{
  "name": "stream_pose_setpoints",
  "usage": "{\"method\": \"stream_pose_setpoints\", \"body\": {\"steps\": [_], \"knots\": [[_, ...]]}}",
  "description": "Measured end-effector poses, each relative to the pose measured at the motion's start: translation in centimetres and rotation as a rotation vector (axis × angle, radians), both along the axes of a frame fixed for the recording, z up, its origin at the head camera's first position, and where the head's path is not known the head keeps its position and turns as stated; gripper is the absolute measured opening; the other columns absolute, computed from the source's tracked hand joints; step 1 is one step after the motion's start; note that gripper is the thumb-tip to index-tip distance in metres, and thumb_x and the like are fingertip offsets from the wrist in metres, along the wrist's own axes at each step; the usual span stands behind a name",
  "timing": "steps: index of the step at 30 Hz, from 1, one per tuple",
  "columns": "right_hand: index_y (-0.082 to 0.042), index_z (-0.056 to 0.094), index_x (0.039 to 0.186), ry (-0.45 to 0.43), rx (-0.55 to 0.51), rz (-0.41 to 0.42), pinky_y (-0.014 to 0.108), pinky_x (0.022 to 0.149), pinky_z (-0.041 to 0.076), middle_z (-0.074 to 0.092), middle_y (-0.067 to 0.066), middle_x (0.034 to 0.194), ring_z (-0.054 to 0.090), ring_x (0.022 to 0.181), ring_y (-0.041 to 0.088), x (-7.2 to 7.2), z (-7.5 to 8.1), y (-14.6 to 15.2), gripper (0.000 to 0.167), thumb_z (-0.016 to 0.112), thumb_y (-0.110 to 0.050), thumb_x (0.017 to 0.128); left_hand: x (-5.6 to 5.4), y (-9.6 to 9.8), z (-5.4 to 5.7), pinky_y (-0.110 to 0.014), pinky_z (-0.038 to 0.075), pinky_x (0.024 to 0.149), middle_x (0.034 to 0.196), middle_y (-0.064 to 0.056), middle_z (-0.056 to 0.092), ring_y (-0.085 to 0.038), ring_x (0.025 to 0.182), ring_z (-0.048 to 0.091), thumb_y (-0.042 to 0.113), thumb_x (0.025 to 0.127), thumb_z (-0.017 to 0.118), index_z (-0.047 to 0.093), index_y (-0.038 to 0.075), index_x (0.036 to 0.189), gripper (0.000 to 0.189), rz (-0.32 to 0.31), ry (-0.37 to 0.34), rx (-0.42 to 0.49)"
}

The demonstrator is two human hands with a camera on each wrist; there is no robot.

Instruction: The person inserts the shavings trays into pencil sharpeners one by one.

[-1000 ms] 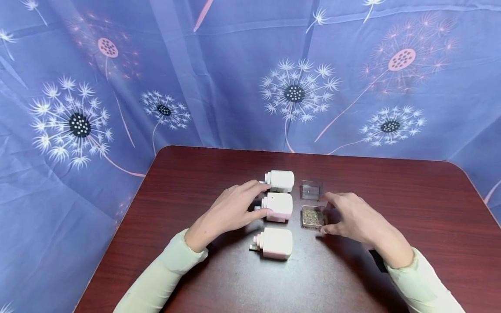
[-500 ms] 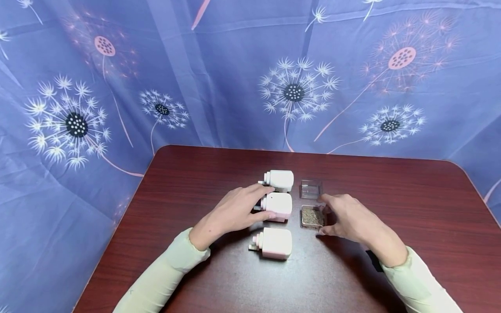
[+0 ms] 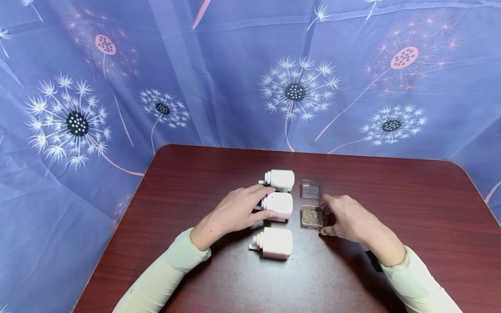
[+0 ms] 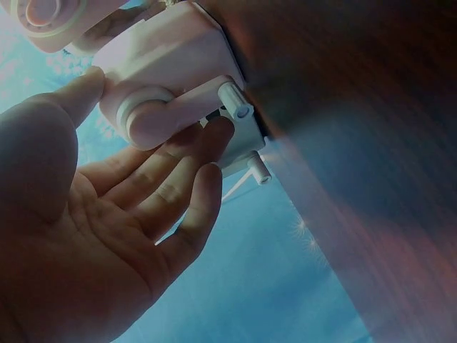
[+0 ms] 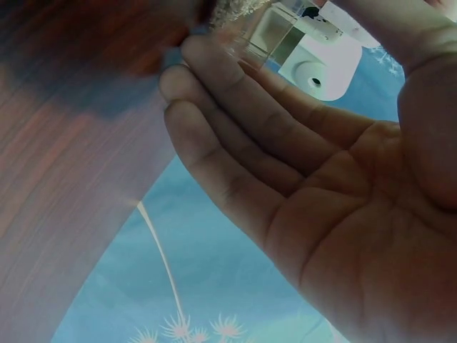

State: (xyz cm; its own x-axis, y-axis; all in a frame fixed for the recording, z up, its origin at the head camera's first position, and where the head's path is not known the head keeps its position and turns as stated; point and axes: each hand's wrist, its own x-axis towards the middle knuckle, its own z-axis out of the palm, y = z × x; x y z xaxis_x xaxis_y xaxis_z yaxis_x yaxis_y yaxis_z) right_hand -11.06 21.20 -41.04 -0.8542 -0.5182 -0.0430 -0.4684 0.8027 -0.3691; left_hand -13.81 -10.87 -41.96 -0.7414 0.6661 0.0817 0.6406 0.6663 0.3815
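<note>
My left hand [image 3: 235, 211] holds the middle pencil sharpener [image 3: 282, 201], a pale pink hand-crank one, with thumb and forefinger on opposite sides of its body. In the left wrist view its crank [image 4: 182, 107] faces my palm, with the other fingers bent close by. My right hand [image 3: 348, 219] holds a small clear shavings drawer [image 3: 302, 217] between thumb and fingers. Brown pencil shavings [image 3: 312, 215] fill it. Its contact with the fingertips is partly hidden. A second clear drawer [image 3: 312, 190] lies just behind, with no shavings visible inside.
A white sharpener [image 3: 282, 178] lies behind the middle one, and a cream-pink sharpener [image 3: 278, 242] lies in front. All cranks point left. The dark red wooden table [image 3: 391, 182] ends at a blue dandelion-print cloth [image 3: 235, 87].
My left hand has shifted slightly right, its thumb and forefinger further onto the middle sharpener. My right hand has moved slightly left around the drawer. The objects stay where they were.
</note>
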Motion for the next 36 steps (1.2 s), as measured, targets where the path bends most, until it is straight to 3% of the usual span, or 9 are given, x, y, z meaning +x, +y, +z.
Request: {"method": "stream_pose_setpoints", "body": {"steps": [16,36], "knots": [[-0.004,0.063,0.097,0.018,0.014,0.007,0.031,0.060,0.050,0.063,-0.004,0.076,0.054,0.066,0.008,-0.23,0.19,-0.16,0.047,0.100,-0.016,0.069,-0.24,-0.12,0.07,-0.040,0.058,0.094,0.140,-0.003,0.067,-0.021,0.116,0.071,0.050,0.103,0.067,0.057,0.014,0.152,0.062,-0.009,0.000,0.012],[-0.005,0.064,0.095,0.004,0.022,0.008,0.030,0.059,0.051,0.064,-0.005,0.075,0.056,0.064,0.006,-0.12,0.04,-0.38,0.044,0.099,-0.017,0.071,0.07,0.09,-0.05,-0.040,0.059,0.093,0.141,-0.003,0.067,-0.021,0.119,0.070,0.049,0.103,0.066,0.057,0.013,0.152,0.062,-0.005,0.018,0.001]]}}
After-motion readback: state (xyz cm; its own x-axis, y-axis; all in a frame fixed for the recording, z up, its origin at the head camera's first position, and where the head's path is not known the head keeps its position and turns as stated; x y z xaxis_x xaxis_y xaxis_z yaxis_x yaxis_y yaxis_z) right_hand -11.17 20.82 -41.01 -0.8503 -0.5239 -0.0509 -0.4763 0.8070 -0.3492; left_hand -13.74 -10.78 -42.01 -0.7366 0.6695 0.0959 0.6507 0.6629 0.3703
